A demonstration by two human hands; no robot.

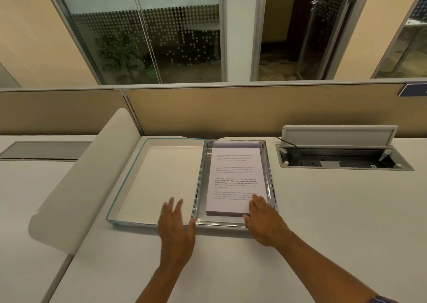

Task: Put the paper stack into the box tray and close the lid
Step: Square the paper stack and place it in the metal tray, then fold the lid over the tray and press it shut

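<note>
A stack of printed white paper (235, 178) lies inside a shiny silver box tray (270, 187) on the desk. The lid (159, 178), white inside with a teal rim, lies open and flat to the tray's left. My right hand (263, 217) rests flat on the near right corner of the stack, fingers spread. Over the lid's near right corner hovers my left hand (176, 224), fingers apart, its thumb near the tray's near left edge and nothing held.
A curved white divider (76, 182) rises at the left of the lid. At the right, an open cable well (342, 161) with a raised flap sits in the desk. A tan partition (231, 111) runs along the back.
</note>
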